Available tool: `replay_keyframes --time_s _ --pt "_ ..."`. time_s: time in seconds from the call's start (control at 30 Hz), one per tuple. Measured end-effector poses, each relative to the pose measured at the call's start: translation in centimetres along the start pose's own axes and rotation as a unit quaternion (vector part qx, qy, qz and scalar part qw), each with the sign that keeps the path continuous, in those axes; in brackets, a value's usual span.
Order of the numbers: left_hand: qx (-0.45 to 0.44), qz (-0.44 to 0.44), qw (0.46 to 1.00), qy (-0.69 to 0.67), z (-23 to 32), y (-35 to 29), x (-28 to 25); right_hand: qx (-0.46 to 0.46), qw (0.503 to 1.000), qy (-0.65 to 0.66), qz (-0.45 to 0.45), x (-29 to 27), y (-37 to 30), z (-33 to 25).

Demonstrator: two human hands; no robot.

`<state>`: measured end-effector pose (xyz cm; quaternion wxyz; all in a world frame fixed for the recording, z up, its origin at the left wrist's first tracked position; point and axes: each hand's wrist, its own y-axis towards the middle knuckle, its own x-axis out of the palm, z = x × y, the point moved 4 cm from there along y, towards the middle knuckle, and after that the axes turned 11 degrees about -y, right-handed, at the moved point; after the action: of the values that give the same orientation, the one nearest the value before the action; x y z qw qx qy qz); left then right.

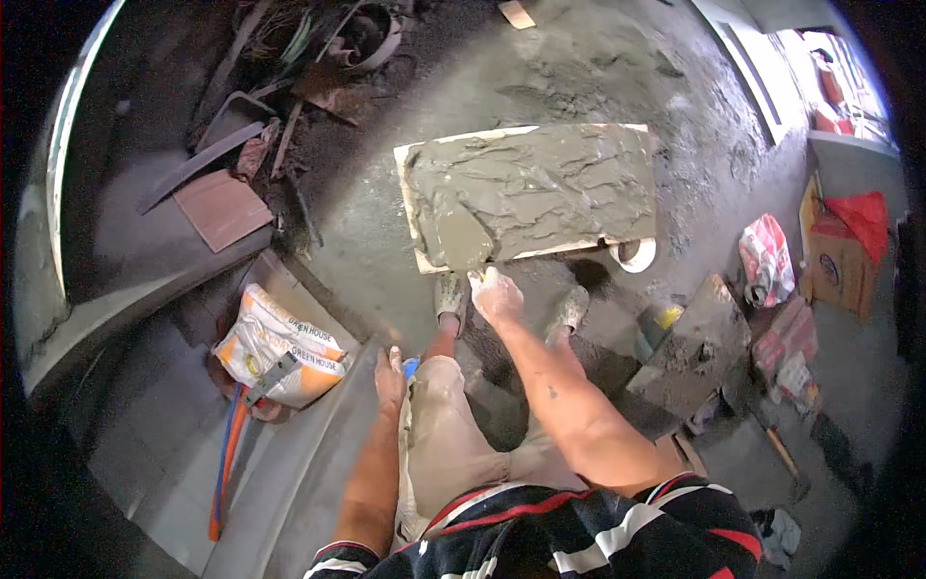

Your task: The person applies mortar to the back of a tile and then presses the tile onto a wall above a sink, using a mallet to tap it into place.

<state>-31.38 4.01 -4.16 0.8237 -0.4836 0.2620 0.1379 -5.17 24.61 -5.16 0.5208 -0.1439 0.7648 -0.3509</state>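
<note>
A large rectangular tile (427,261), pale at its edges, lies on the floor in front of my feet with a thick, rippled layer of wet grey mortar (550,188) over it. In my right hand (497,295) is a trowel (463,237), its fingers closed around the handle. The mortar-smeared blade lies over the tile's near left corner. My left hand (390,378) is beside my left knee, resting against the edge of a grey ledge (333,439) with its fingers stretched out and nothing held.
A white round container (635,255) touches the tile's near right corner. Left of me lie an orange and white bag (285,347) and a loose reddish tile (224,209). To the right are a mortar-covered board (702,333), a plastic bag (767,261) and a cardboard box (841,270).
</note>
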Motion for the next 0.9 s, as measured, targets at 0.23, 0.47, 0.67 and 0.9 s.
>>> replay_keyframes --time_s 0.23,0.47,0.67,0.9 --pt "0.032 -0.058 0.997 0.039 -2.3 1.8 2.4 0.100 0.995 -0.009 -0.015 -4.8 -5.9 16.8" --pt "0.090 -0.104 0.989 0.061 -1.1 4.9 5.4 0.438 0.765 0.264 0.392 0.6 -15.2 47.6" --pt "0.112 -0.039 0.991 0.069 3.9 4.2 6.1 0.557 0.545 0.548 0.304 3.8 -18.3 67.0" --pt "0.099 -0.005 0.995 0.011 5.4 3.7 6.2 0.615 0.640 0.313 0.339 1.7 -18.2 69.2"
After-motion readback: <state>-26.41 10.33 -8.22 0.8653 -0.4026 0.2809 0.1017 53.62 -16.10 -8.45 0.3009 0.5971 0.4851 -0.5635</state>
